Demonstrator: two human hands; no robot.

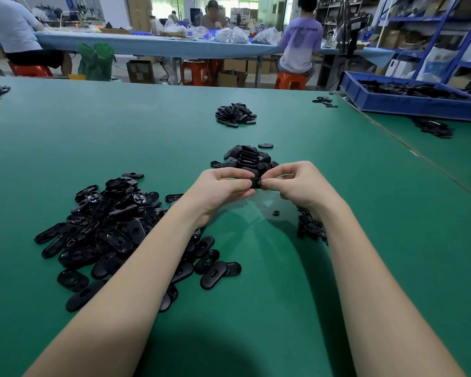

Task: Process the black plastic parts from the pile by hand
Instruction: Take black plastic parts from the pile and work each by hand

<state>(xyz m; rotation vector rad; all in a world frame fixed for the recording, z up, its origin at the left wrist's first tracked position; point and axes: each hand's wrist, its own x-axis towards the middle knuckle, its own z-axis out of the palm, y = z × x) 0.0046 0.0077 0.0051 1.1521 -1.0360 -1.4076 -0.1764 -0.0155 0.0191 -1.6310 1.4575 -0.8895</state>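
I have both hands raised over the middle of the green worktop point(283, 268). My left hand point(223, 186) and right hand point(299, 183) meet fingertip to fingertip, each pinching one end of a single black part point(256, 183) between them. The big loose pile point(114, 229) lies near left, partly under my left forearm. A neater heap point(249, 159) sits just beyond my hands, a smaller one point(235, 114) farther off. A blue bin point(408, 104) of parts stands far right.
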